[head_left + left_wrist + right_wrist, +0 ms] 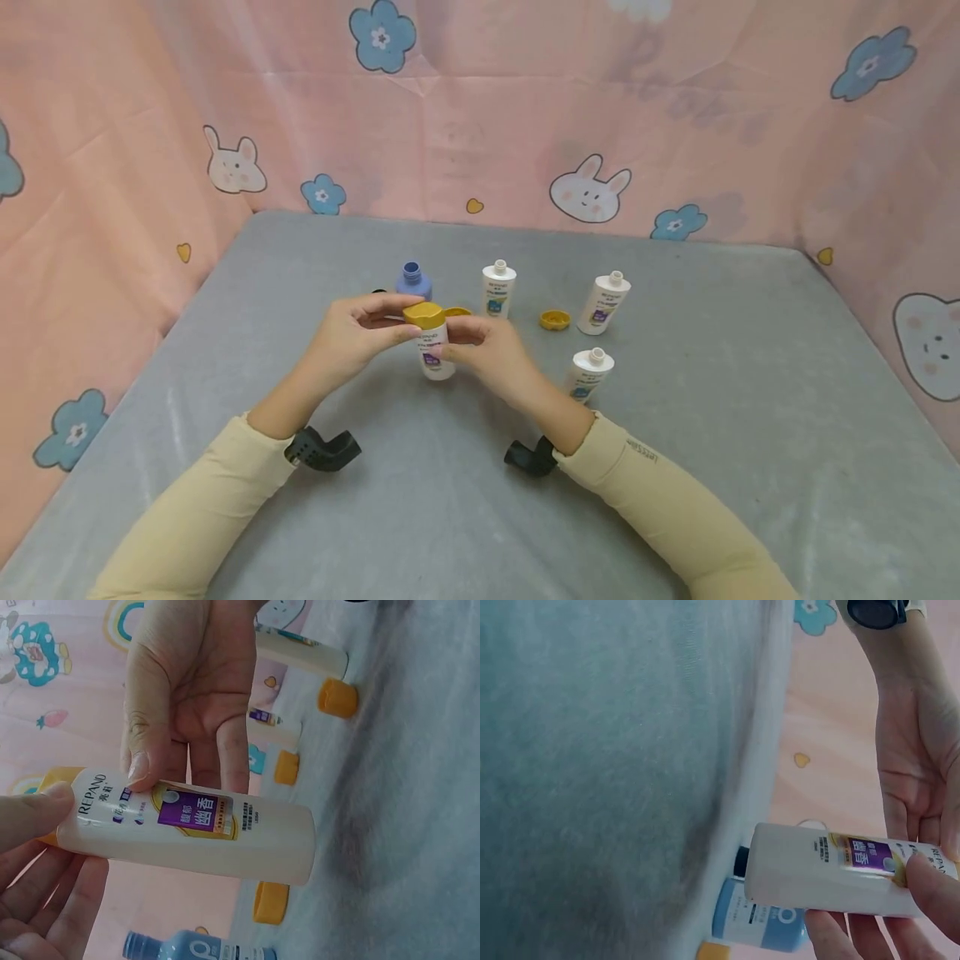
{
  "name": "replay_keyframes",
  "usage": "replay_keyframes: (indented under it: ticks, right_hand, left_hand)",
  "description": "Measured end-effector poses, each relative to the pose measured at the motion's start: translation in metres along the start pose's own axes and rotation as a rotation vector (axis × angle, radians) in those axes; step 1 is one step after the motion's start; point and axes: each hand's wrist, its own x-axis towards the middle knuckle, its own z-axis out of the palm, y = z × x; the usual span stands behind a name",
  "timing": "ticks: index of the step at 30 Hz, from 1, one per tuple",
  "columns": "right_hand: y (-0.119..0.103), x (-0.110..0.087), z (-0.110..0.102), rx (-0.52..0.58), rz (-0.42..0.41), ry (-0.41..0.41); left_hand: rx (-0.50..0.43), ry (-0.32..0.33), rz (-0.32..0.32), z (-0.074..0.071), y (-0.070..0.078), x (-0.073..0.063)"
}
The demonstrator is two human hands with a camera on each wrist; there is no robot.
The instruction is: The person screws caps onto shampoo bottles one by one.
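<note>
A white bottle [432,358] with a purple label and a yellow cap [425,314] stands nearly upright between the two hands. My left hand [351,332] grips the cap between thumb and fingers. Lower down, my right hand [491,348] holds the bottle's body, thumb on the label side and fingers behind. In the left wrist view the cap [60,780] sits on the bottle's neck end. Just behind the hands is an uncapped blue bottle [413,282], its lower part hidden.
Uncapped white bottles stand at the back [498,287], back right [604,302] and beside the right wrist [588,373]. A loose yellow cap [555,320] lies between them; another yellow cap [458,312] shows behind the held bottle. Part of a black cap [379,292] peeks over the left hand.
</note>
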Motion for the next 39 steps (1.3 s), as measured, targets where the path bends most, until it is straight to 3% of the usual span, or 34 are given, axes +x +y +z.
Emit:
replay_keyframes:
  ticks: [16,22,27,39]
  right_hand:
    - [0.003,0.014,0.013,0.034,0.133,0.020]
    - [0.005,0.013,0.014,0.049,0.147,0.032]
    - [0.004,0.013,0.013,0.061,0.163,0.027]
    - [0.005,0.007,0.011,0.066,0.133,-0.003]
  left_hand:
    - [0.048,-0.010,-0.044,-0.004,-0.014,0.003]
    - [0.033,-0.018,-0.056,-0.003,-0.017,0.004]
    - [0.035,-0.031,-0.025,-0.002,-0.015,0.004]
    - [0.043,-0.061,-0.009,0.003,-0.009,0.003]
